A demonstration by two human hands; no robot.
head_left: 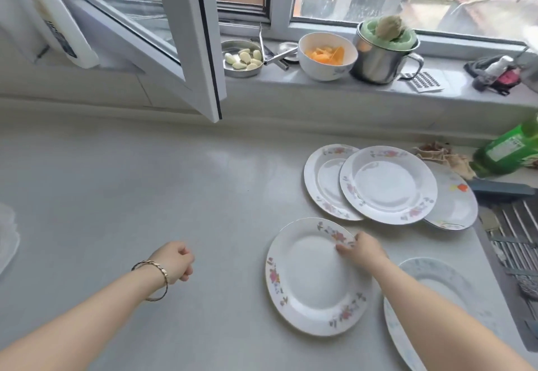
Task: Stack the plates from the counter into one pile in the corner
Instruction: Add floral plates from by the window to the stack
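1. Pale blue-patterned plate (448, 277): lower right of the bench (145, 181), partly covered by the right forearm that crosses above it.
2. Right hand (362, 247): reaches forward from that forearm. Its fingers (343, 247) curl over the far right rim of the near floral plate (311, 280) and grip it there.
3. Near floral plate: white with pink flower sprays round the rim, just left of the pale blue plate. Whether it lies flat on the bench or is raised off it cannot be told.
4. Left hand (177, 261): above bare bench, well left of the plates, fingers loosely curled and holding nothing. A gold bracelet (157, 279) sits at the wrist.
5. Group of three plates, further back on the right side of the bench:
   - left floral plate (320, 184);
   - centre floral plate (387, 185), overlapping the left one's right side;
   - orange-flower plate (454, 204), its left edge tucked under the centre plate.
6. Green bottle (506, 152): tilted, at the right edge behind the group.
7. Metal rack (515, 242): at the right edge.
8. Windowsill, left to right:
   - steel dish (243, 72) of peeled garlic cloves;
   - white bowl (326, 67) of orange pieces;
   - steel mug (381, 65) stuffed with green cloth;
   - flat grater (425, 81).
9. Open window sash (174, 35): swung inward over the back of the bench.
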